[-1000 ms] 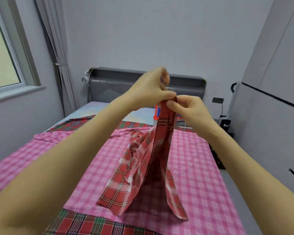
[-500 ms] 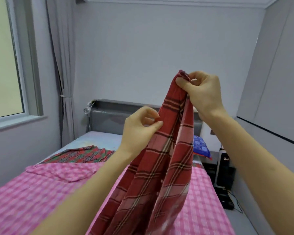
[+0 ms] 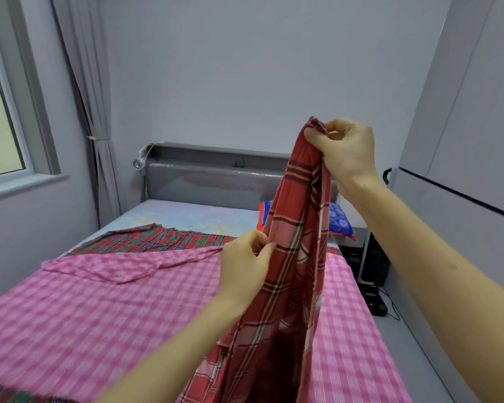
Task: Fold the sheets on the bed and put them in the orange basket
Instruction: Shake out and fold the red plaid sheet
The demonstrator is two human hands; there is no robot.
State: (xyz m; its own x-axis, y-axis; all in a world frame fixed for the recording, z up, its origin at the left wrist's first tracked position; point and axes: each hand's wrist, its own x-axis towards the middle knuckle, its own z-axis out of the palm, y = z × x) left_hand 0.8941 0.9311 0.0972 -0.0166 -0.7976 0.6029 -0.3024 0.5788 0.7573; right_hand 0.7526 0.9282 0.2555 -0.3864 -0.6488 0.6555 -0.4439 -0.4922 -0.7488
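The right hand pinches the top corner of a soft red plaid cotton sheet, which hangs above the bed. The left hand pinches its edge lower down. The sheet looks light and limp, probably best held by corners and hems.

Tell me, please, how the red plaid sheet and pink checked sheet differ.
The red plaid sheet hangs bunched, pinched by the left hand and right hand; the pink checked sheet lies spread out. The red plaid sheet has broad dark-lined checks; the pink checked sheet has fine pink-and-white ones. Both are checked.
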